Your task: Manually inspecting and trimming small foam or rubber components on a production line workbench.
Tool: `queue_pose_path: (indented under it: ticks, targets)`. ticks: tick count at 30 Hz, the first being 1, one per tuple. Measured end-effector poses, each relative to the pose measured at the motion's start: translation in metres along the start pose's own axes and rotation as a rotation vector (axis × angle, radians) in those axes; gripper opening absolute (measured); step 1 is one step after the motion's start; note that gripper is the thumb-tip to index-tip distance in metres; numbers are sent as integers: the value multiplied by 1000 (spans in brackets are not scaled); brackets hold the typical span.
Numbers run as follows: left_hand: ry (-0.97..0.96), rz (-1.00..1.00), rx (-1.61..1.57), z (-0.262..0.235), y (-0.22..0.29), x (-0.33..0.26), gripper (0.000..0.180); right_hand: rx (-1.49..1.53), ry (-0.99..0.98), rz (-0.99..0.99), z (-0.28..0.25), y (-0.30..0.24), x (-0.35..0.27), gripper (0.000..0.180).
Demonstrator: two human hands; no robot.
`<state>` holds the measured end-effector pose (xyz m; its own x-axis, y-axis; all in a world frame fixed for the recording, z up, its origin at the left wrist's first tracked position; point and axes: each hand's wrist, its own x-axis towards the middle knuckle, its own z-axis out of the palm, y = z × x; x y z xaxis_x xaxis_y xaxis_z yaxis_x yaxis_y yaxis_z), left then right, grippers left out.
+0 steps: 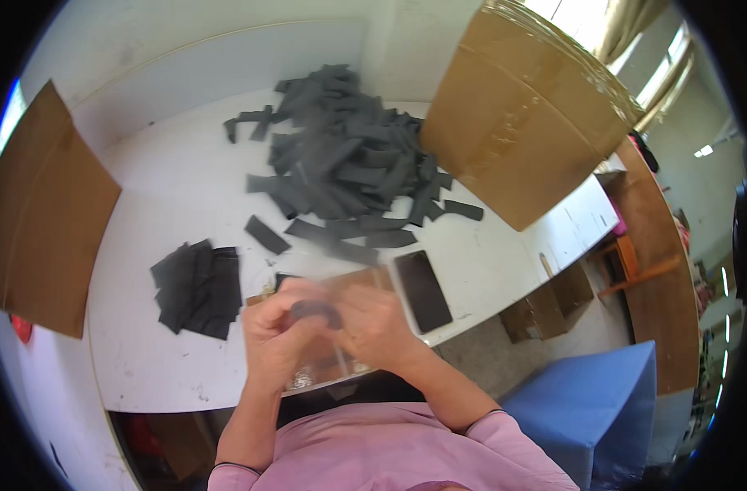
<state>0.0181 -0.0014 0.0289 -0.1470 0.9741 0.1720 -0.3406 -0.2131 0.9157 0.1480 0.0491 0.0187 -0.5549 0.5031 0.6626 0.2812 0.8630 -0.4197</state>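
Item: dark strip [314, 311], apparently bent, long axis running left to right between both hands. Left hand [279, 331] and right hand [373, 327] each pinch an end, equally near; motion blur obscures the fingers.

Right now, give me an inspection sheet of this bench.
Surface: white table, mostly bare at the left.
Job's things: dark strip bent between both hands; large heap of dark strips at the back; small stack front left.
Clutter: dark rectangular slab near the front edge; cardboard box at right.
Grippers: left hand and right hand together on the strip, blurred.
Cables: nothing seen.
Surroundings: cardboard sheet at left, blue bin at lower right.
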Motion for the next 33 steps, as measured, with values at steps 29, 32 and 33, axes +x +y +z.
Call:
queue_pose_path:
  ticks: [29,32,33]
  targets:
    - [203,174,-379,-12,-1,-5,14,0,-95,75,3,3,-2,22]
    - [190,86,-382,-17,-11,-9,13,-22,-91,85,17,7,-10,24]
    - [189,52,-359,-16,-13,-9,13,-5,-59,100,22,9,-12,26]
